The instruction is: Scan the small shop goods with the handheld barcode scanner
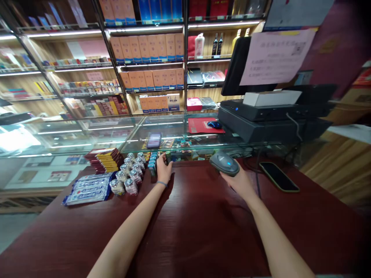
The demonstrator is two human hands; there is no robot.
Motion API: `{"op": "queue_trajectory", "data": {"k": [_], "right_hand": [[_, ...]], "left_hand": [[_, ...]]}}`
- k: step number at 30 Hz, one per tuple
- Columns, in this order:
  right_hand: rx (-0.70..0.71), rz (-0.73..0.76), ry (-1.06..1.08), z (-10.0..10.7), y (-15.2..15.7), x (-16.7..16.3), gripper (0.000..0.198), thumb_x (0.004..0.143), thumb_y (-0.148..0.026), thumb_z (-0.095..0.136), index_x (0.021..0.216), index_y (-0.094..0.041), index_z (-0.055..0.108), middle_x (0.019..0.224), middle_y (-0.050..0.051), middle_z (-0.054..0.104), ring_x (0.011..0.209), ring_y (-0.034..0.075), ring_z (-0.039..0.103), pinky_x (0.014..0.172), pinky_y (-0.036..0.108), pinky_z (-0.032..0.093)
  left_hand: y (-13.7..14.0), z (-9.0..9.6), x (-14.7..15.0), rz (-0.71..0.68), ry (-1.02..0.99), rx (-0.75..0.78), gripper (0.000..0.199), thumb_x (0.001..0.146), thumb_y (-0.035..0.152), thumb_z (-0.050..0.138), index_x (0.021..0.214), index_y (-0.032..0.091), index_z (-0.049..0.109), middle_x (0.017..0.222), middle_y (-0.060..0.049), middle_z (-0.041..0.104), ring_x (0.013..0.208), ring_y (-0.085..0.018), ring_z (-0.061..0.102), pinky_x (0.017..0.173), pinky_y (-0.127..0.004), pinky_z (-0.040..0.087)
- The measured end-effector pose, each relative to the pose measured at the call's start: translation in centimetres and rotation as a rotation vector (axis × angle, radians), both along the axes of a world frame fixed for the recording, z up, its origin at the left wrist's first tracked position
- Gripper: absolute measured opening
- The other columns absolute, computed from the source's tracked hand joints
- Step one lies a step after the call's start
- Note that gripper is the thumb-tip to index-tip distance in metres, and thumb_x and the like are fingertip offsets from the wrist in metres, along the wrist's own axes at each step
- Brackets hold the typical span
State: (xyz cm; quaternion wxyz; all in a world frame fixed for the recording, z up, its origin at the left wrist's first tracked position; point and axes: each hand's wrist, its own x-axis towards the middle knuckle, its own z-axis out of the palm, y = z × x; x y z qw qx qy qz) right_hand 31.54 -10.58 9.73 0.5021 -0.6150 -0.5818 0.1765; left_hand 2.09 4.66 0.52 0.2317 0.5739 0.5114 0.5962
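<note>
In my right hand [232, 179] is a grey barcode scanner [224, 163] with a small blue light on top, held above the dark red counter. My left hand [164, 170] is closed around a small dark green item [168, 156] at the back of the counter; its kind is too small to make out. Just left of that hand stand rows of small blue packs [152, 166]. Beside them are several clear jars with silver lids [131, 186]. Farther left are stacked maroon and yellow packets [108, 161] and flat blue-and-white packages [89, 189].
A phone [279, 176] lies on the counter [188, 231] at the right. Behind is a glass display case [162, 124] bearing a red mat [199, 126], a computer mouse [214, 124] and a monitor [236, 67]. A cable runs down beside my right hand.
</note>
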Motion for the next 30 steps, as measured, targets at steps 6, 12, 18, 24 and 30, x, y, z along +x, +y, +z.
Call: {"op": "queue_trajectory", "data": {"k": [6, 12, 18, 24, 30], "right_hand": [[-0.06, 0.14, -0.045, -1.9, 0.5, -2.2, 0.038, 0.074, -0.036, 0.07, 0.109, -0.024, 0.058, 0.088, 0.005, 0.075, 0.083, 0.026, 0.074, 0.068, 0.032, 0.054], [-0.165, 0.171, -0.127, -3.0, 0.5, -4.0, 0.033, 0.074, -0.034, 0.068, 0.103, -0.029, 0.056, 0.084, 0.002, 0.075, 0.089, 0.03, 0.074, 0.076, 0.037, 0.055], [-0.157, 0.169, -0.138, -3.1, 0.6, -4.1, 0.033, 0.073, -0.034, 0.069, 0.102, -0.029, 0.055, 0.084, 0.003, 0.075, 0.089, 0.031, 0.074, 0.076, 0.037, 0.055], [-0.147, 0.207, -0.136, -2.3, 0.3, -4.0, 0.033, 0.076, -0.037, 0.067, 0.105, -0.027, 0.055, 0.091, 0.004, 0.076, 0.095, 0.03, 0.073, 0.078, 0.036, 0.053], [-0.202, 0.172, -0.265, -1.6, -0.6, -4.9, 0.034, 0.076, -0.038, 0.067, 0.105, -0.03, 0.051, 0.084, 0.001, 0.076, 0.088, 0.031, 0.075, 0.068, 0.031, 0.049]], "left_hand": [[1.0, -1.1, 0.0, -0.005, 0.043, 0.043, 0.065, 0.075, 0.011, 0.073, 0.135, 0.021, 0.05, 0.131, -0.013, 0.052, 0.127, -0.028, 0.053, 0.109, -0.048, 0.046], [2.0, -1.0, 0.3, 0.02, 0.064, 0.069, 0.056, 0.076, 0.005, 0.068, 0.127, 0.021, 0.052, 0.125, -0.011, 0.054, 0.123, -0.027, 0.054, 0.113, -0.05, 0.04], [2.0, -0.1, 0.8, 0.021, 0.019, 0.044, 0.043, 0.079, 0.003, 0.061, 0.117, 0.021, 0.053, 0.114, -0.009, 0.058, 0.111, -0.024, 0.059, 0.107, -0.043, 0.045], [0.5, 0.3, 0.9, -0.107, -0.063, -0.013, 0.043, 0.085, 0.011, 0.061, 0.125, 0.019, 0.05, 0.105, -0.006, 0.06, 0.098, -0.019, 0.062, 0.099, -0.039, 0.049], [-3.4, 0.9, -0.7, -0.461, -0.391, -0.293, 0.05, 0.094, 0.034, 0.062, 0.142, 0.025, 0.049, 0.108, -0.007, 0.069, 0.091, -0.019, 0.068, 0.079, -0.033, 0.057]]}}
